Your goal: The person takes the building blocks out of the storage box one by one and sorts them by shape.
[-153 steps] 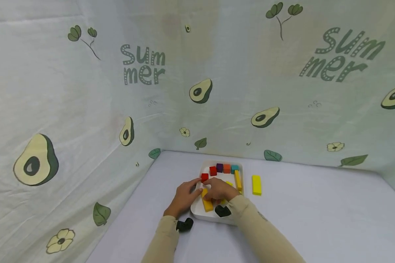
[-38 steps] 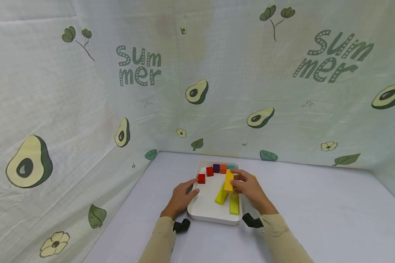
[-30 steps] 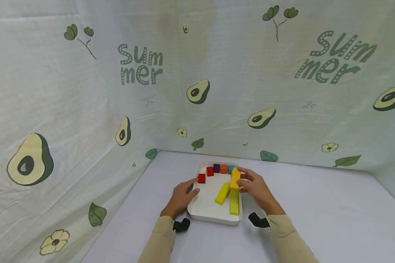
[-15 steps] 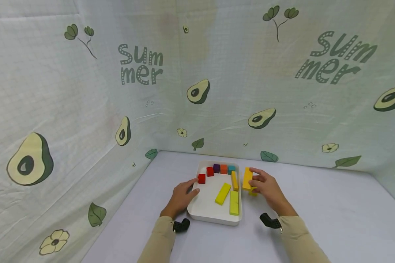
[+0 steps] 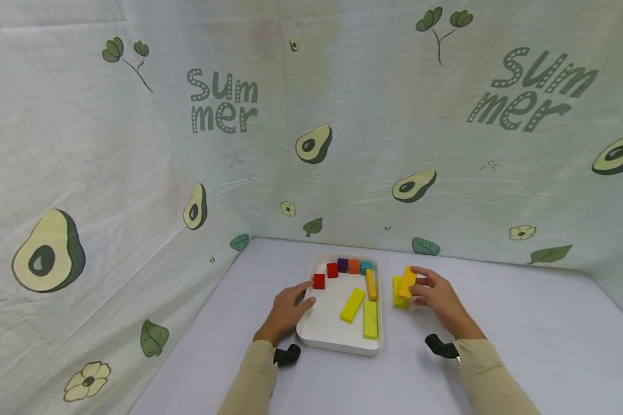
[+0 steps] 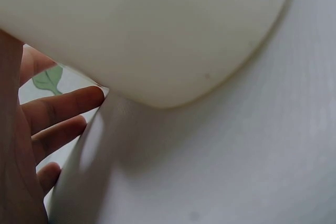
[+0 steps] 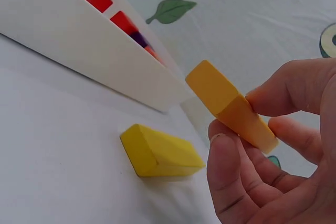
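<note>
My right hand (image 5: 443, 297) pinches an orange-yellow rectangular block (image 7: 231, 103) between thumb and fingers. In the right wrist view the block is tilted in the air above a yellow block (image 7: 160, 153) on the table, and it overlaps that block in the head view. My left hand (image 5: 284, 312) stays at the left rim of a white tray (image 5: 337, 347), fingers relaxed, with index fingertip and thumb right at the rim. Its other fingers (image 6: 63, 109) are spread beside the tray's outer wall in the left wrist view.
In the tray, two red cubes (image 5: 319, 281), a purple cube (image 5: 342, 265), an orange cube (image 5: 353, 266) and a teal cube (image 5: 366, 266) lie toward the back. An orange-yellow block (image 5: 371, 285) and two yellow-green blocks (image 5: 352, 305) lie at its right. A printed cloth (image 5: 363, 115) hangs behind.
My right hand has lifted the orange-yellow block from the tray and carried it right, past the rim, to over the yellow block. My left hand has stayed at the tray's left rim.
</note>
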Tool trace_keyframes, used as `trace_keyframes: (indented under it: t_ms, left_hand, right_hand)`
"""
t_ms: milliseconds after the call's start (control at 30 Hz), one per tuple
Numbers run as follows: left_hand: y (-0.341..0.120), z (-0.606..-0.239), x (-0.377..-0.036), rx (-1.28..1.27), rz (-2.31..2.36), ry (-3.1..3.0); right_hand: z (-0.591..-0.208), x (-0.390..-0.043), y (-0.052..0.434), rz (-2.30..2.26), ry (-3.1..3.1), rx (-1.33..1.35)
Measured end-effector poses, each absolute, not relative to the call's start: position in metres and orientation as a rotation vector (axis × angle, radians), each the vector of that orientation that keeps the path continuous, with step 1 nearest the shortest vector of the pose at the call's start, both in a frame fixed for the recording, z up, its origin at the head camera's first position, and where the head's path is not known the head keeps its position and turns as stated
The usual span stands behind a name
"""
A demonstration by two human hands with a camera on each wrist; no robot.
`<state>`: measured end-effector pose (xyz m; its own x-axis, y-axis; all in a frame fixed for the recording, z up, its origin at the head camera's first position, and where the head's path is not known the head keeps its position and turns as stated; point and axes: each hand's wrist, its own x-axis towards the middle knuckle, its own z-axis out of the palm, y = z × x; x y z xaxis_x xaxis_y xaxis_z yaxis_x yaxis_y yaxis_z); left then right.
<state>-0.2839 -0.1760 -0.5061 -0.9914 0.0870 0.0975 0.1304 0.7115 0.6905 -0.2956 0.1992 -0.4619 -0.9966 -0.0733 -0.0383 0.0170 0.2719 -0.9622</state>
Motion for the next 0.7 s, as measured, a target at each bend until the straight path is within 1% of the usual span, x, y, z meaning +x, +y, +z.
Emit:
trace_keyframes:
  t_ms: [700]
  left_hand:
    - [-0.175,-0.507,-0.283,-0.173,-1.171,-2.841]
  right_hand:
    - [-0.479,-0.31,0.225,-1.528,2.562,-0.009]
